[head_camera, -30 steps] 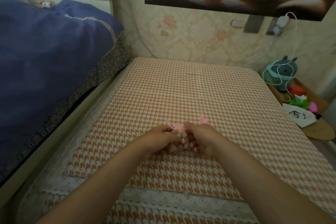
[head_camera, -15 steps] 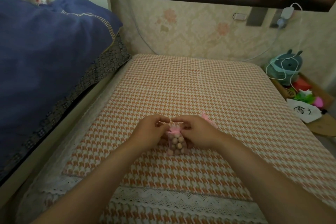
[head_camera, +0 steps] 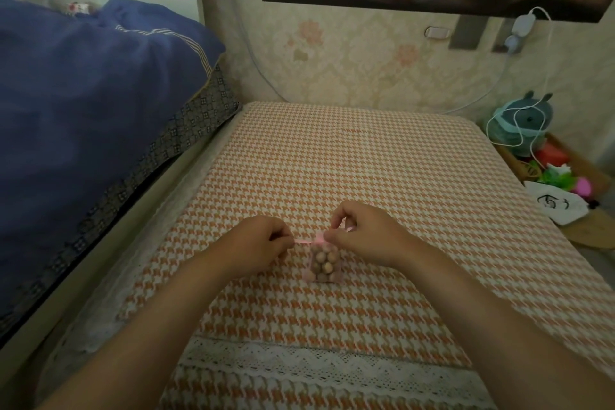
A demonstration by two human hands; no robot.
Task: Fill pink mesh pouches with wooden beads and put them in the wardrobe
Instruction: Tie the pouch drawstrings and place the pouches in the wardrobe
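A small pink mesh pouch (head_camera: pixel 323 262) packed with several round wooden beads lies on the orange-and-white houndstooth cloth (head_camera: pixel 349 170), between my hands. Its neck is gathered tight. My left hand (head_camera: pixel 258 243) pinches one end of the pink drawstring ribbon (head_camera: pixel 303 242), stretched out to the left of the pouch's neck. My right hand (head_camera: pixel 361 233) pinches the other ribbon end just right of the neck. No wardrobe shows in the head view.
A bed with a dark blue quilt (head_camera: pixel 83 103) runs along the left. At the right edge a low wooden stand holds a teal round gadget (head_camera: pixel 522 123) with a white cable, small colourful toys (head_camera: pixel 562 176) and a white paper. The wallpapered wall is behind.
My hands have drawn apart, pulling the ribbon ends outward and uncovering the bead-filled pouch. The pouch's neck is now cinched.
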